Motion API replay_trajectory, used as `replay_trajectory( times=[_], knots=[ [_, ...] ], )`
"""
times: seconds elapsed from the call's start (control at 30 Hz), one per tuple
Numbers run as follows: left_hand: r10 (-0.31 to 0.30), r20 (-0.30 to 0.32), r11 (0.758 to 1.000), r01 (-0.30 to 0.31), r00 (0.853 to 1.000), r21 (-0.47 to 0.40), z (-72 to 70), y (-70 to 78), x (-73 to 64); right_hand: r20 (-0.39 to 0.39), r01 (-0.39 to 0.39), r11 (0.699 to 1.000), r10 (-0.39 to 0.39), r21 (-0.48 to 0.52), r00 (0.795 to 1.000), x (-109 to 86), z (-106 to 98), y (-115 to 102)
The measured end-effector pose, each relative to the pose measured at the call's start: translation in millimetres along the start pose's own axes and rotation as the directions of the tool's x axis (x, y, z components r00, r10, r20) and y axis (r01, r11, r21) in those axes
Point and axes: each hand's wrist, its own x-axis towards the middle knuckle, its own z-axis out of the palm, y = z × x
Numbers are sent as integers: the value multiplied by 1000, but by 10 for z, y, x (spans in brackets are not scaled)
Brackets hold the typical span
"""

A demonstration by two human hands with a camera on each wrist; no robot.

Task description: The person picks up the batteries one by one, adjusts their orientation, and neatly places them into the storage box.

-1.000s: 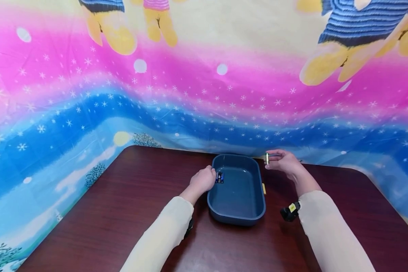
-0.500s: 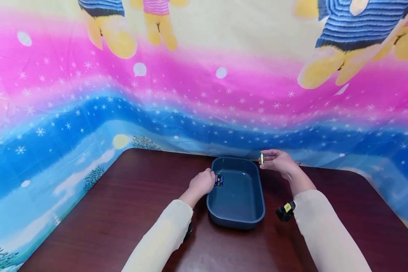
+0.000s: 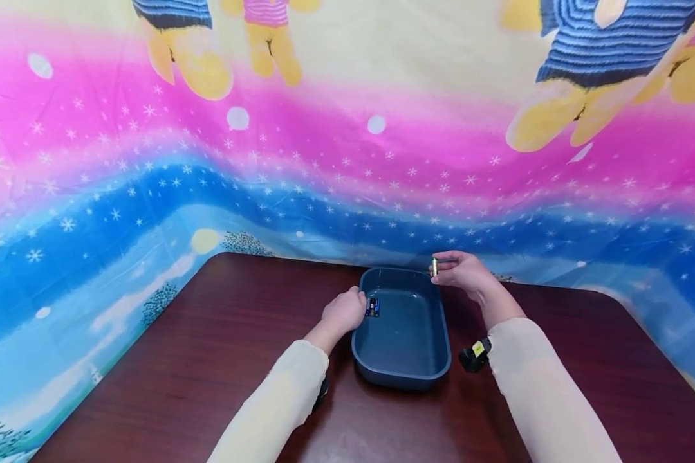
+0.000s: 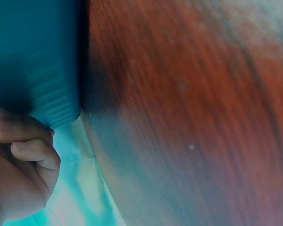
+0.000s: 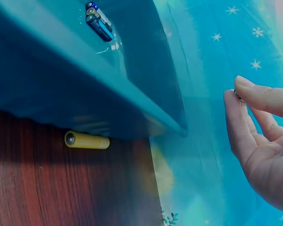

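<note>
"Well, pinching what with the right hand (image 3: 463, 275)?"

"Pinching a slim greenish battery (image 3: 434, 267) between thumb and fingertips, roughly upright, by the far right corner of the box (image 3: 402, 347). Cannot tell exactly how high above the rim."

"And with the left hand (image 3: 344, 308)?"

"Gripping the left rim with curled fingers, probably to steady it. Note a small battery cluster (image 3: 373, 307), mostly blue, just across the wall from those fingers, inside. Below the right fingers, see also a yellow battery (image 5: 87, 140) on the table (image 5: 37, 188), outside, against or just beside the wall."

"At which step, then?"

"Probably at the carrying stage: lifted, not yet let go."

"Calling for what next?"

"Seemingly for a shift inward past the rim, toward the left fingers, then down, parting thumb and fingertips gently beside the cluster."
</note>
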Motion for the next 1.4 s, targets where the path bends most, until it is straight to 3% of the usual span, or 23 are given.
replay_trajectory(
  times=[0.87, 1.4],
  knots=[
    [-5, -11, 1000, 5, 1000, -9, 14, -33, 20, 15, -5, 1000, 5, 21, 1000, 103, 234, -70],
    [-6, 1, 1000, 6, 1000, 6, 13, -3, 15, 32, -13, 996, 10, 93, 999, 172, 360, -31]
  ],
)
